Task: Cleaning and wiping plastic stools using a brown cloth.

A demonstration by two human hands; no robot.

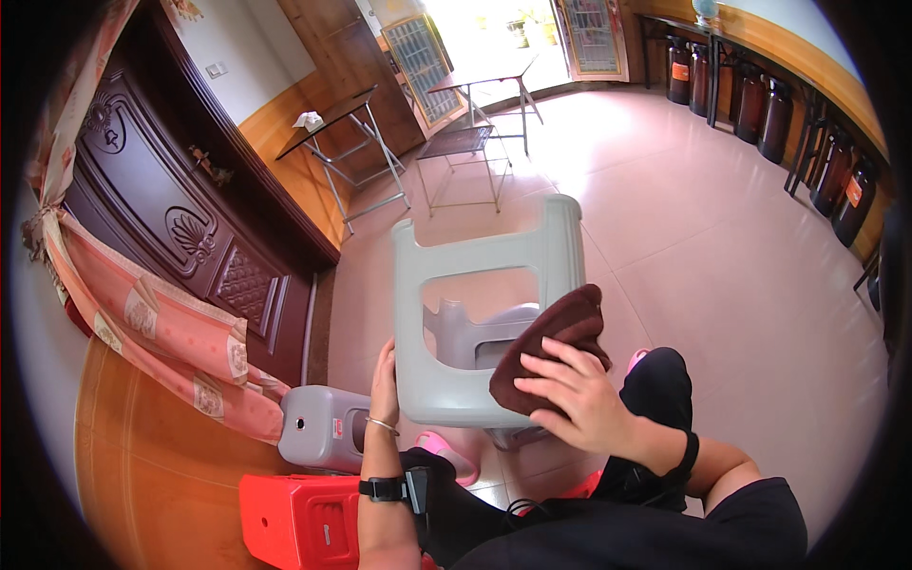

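Observation:
A light grey plastic stool (474, 253) lies on its side before me, its legs pointing away. My left hand (385, 385) grips the stool's left side near the seat end; its fingertips are partly hidden. In my right hand (581, 395) is a dark brown cloth (548, 349), pressed against the stool's right side near the seat. Through the opening between the legs, another grey plastic stool (463, 335) shows, partly hidden.
A grey stool (310, 427) and a red plastic stool (299, 520) are at the lower left, by a pink curtain (206, 335). Folding tables (342, 117) stand farther back. Dark brown bottles (776, 121) line the right wall under a long shelf (755, 53).

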